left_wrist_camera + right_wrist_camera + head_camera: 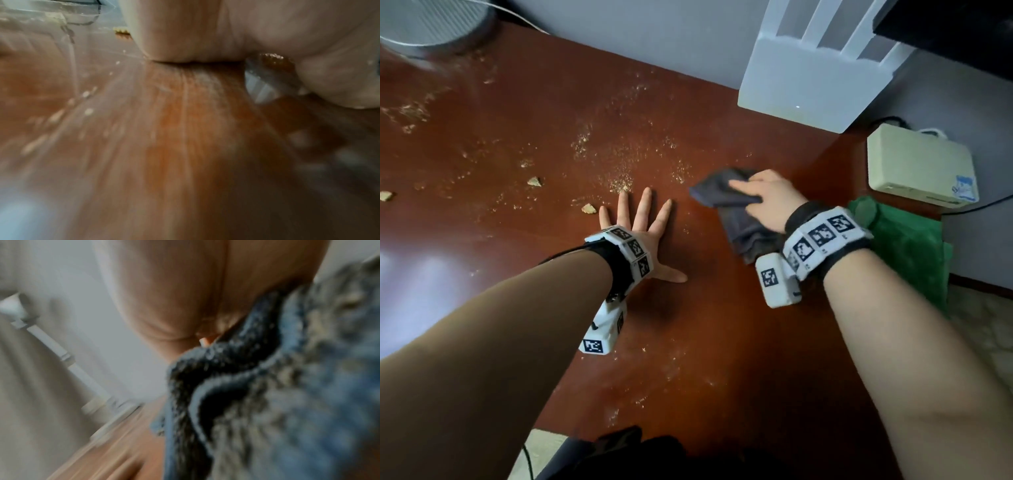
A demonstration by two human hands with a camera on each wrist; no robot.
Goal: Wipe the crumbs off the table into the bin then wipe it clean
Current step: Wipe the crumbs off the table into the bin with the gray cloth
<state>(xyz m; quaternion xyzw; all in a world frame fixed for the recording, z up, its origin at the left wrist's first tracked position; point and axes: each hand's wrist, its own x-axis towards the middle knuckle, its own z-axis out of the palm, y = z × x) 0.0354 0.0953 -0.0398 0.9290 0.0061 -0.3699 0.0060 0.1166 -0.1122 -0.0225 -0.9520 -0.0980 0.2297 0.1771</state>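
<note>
Glossy reddish-brown wood makes up the bench [722,325], its polished top dusted with pale crumbs [619,150] in powdery streaks across the upper middle of the head view, plus a few larger jagged chunks toward the left edge. The left hand [645,233] lies flat near centre, palm down, fingers straight and spread, holding nothing. To its right, the right hand [767,200] presses a rumpled dark grey cloth [736,219] against the wood, forefinger stretched along the top, the other fingers curled into its folds.

Only the right wrist view shows the cloth [287,386] close up: a nubby, looped terry weave with a rolled bluish hem, filling the lower right of the frame, though blurred. The left wrist view, also blurred, shows the heel of the palm [195,32] touching the grained surface.

A white boxy device [808,78] with upright fins stands at the upper right, a cream rectangular box [917,164] below it at the far right, and a green bag [907,246] beside the bench edge. A grey round base [434,27] fills the upper left corner.
</note>
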